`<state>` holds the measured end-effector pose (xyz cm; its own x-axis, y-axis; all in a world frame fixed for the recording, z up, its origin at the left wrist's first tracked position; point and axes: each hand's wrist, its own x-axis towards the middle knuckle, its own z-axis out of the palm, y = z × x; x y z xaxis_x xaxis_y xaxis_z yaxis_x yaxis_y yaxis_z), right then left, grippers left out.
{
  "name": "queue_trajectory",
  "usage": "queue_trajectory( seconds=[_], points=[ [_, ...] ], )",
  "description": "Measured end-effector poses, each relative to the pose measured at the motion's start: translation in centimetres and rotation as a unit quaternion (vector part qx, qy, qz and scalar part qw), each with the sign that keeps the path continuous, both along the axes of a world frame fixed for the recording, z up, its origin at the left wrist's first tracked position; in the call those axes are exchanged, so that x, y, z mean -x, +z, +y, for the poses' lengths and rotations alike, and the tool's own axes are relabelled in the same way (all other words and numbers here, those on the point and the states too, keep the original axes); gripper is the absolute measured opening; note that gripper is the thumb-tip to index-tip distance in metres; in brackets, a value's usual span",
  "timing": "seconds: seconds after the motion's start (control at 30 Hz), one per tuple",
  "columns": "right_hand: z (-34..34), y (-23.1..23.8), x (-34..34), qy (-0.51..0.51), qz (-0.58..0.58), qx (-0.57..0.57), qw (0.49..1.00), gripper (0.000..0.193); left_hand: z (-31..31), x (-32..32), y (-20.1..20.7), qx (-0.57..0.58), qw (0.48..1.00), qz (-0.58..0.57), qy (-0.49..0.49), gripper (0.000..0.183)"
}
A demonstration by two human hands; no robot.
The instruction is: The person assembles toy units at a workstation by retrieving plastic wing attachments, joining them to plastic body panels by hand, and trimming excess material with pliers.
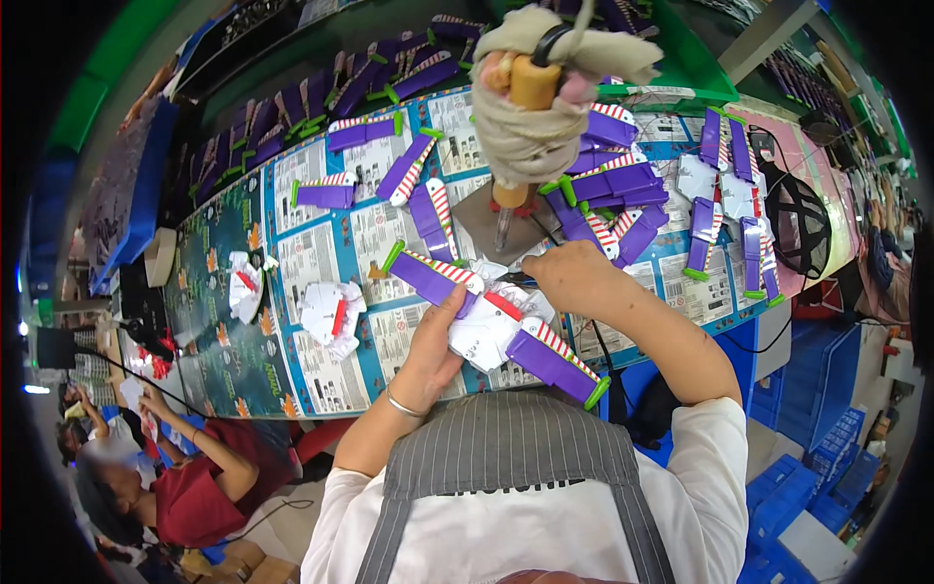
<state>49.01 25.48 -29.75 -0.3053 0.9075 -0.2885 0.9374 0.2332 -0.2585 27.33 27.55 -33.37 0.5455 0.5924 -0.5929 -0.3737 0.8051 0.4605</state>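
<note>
A white plastic toy body with a red strip is held above the table's front edge. Purple wings with red-striped edges and green tips spread from both its sides, the left wing and the right wing. My left hand grips the body's left side, with the thumb up by the left wing. At the body's far edge, the bent fingers of my right hand are closed; what they hold is hidden. Just beyond hangs a cloth-wrapped tool with a metal tip, pointing down.
Purple wings lie heaped at the right and scattered across the paper-covered table. Two white bodies rest at left, while winged ones lie at far right beside a black mesh item. A co-worker in red sits left.
</note>
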Motion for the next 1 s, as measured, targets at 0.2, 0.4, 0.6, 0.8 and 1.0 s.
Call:
queue_trajectory(
  seconds=[0.2, 0.4, 0.6, 0.8, 1.0],
  points=[
    [1.7, 0.4, -1.1, -0.057, 0.002, 0.062, 0.996, 0.03, 2.3, -1.5, 1.3, 0.015, 1.0, -0.009, 0.003, 0.04],
    [2.0, 0.5, -1.8, -0.073, 0.033, 0.091, 0.993, 0.035, 2.9, -1.8, 1.8, -0.004, 1.0, -0.015, -0.011, 0.042],
    [2.0, 0.3, -1.9, -0.072, 0.043, 0.086, 0.993, 0.034, 2.6, -1.8, 2.0, -0.009, 1.0, -0.016, -0.008, 0.043],
    [1.9, -0.2, -2.1, -0.071, 0.052, 0.08, 0.993, 0.033, 2.7, -1.9, 1.9, -0.007, 1.0, -0.01, -0.002, 0.043],
    [1.9, 0.3, -2.0, -0.068, 0.047, 0.076, 0.994, 0.032, 2.6, -1.9, 2.0, 0.002, 1.0, -0.021, 0.006, 0.04]
  ],
)
